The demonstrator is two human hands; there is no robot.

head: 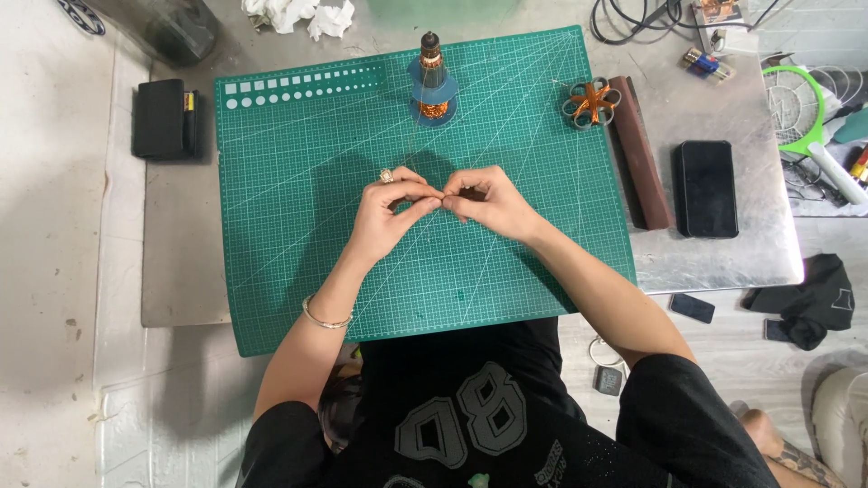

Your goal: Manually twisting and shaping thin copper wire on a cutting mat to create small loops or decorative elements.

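My left hand (391,206) and my right hand (488,201) meet fingertip to fingertip over the middle of a green cutting mat (298,226). Both pinch a thin copper wire between thumb and finger; the wire runs up toward a blue spool of copper wire (432,83) standing at the mat's far edge. A small dark piece shows in my right fingers, too small to identify. The left hand wears a ring, and a bangle sits on that wrist. A small round copper-wound coil part (592,102) lies at the mat's upper right corner.
A brown bar (638,152) and a black phone (706,188) lie right of the mat on the metal tabletop (732,244). A black case (165,119) sits at left. Crumpled tissue (298,13), cables (637,18) and a green electric racket (800,108) lie at the back and right.
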